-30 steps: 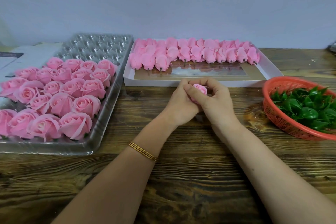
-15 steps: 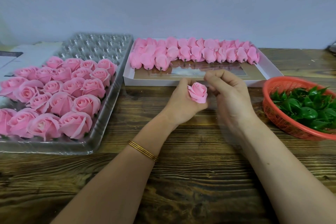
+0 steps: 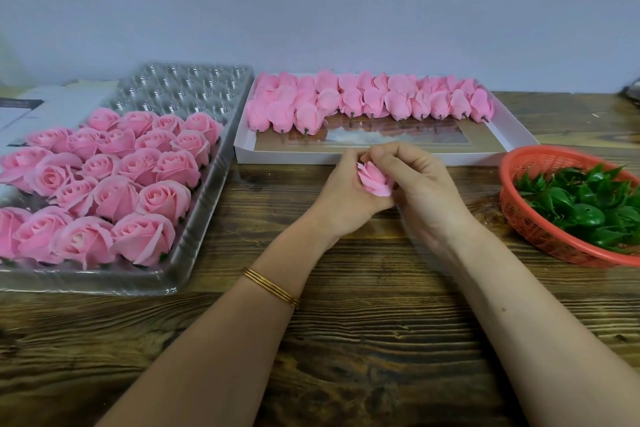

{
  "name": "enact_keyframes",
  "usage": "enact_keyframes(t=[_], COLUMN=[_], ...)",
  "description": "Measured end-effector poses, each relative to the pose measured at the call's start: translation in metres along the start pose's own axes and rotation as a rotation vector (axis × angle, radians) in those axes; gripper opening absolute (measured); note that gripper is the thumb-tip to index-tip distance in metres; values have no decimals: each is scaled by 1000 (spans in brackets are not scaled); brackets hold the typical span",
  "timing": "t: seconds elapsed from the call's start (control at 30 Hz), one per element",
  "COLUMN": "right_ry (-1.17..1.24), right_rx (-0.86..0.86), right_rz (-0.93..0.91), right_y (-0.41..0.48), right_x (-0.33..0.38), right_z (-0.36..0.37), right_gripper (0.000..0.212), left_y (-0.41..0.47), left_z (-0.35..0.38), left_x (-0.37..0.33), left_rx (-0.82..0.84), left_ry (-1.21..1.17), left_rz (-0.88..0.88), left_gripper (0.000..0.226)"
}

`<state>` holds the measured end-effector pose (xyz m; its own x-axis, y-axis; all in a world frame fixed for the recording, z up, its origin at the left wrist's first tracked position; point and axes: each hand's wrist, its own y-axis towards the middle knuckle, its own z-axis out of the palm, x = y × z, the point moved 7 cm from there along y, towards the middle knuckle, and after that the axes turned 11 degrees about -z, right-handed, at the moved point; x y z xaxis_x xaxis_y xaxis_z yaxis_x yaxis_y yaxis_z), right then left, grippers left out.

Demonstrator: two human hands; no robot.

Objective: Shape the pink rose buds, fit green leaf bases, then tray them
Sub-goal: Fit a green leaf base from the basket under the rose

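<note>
Pink rose bud (image 3: 374, 179) just in front of white box (image 3: 284, 157): left hand (image 3: 341, 198) fingers curled round it, right hand (image 3: 422, 191) fingers pinching its petals. Tray (image 3: 166, 283) left of box, basket (image 3: 540, 236) of leaf bases (image 3: 585, 215) right of box, all on table (image 3: 363, 340).

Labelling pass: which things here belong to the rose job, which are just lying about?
Job: bud, left hand, right hand, boxed buds, leaf bases, red basket, clear tray, finished roses.
Lying about: white papers, far left.
</note>
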<state>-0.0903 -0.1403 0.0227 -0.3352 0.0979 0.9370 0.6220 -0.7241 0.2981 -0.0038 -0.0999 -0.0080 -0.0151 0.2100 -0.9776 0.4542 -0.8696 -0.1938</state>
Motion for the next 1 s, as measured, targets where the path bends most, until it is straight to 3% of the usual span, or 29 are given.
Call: enact_keyframes(t=[0.23, 0.57, 0.87, 1.0], right_ry=[-6, -133, 15, 0], right_rx=[-1, -83, -146, -124], right_rz=[31, 59, 37, 5], right_y=[0, 2, 3, 0], right_x=[-5, -9, -6, -4], right_z=[1, -6, -12, -7], right_gripper=[17, 38, 30, 19], left_y=[-4, -8, -9, -10], left_z=[-2, -4, -3, -5], left_x=[3, -1, -1, -1], left_rx=[-20, -1, -5, -31], left_ry=[-34, -176, -221, -202], left_rz=[13, -41, -47, -37], left_gripper=[57, 55, 61, 52])
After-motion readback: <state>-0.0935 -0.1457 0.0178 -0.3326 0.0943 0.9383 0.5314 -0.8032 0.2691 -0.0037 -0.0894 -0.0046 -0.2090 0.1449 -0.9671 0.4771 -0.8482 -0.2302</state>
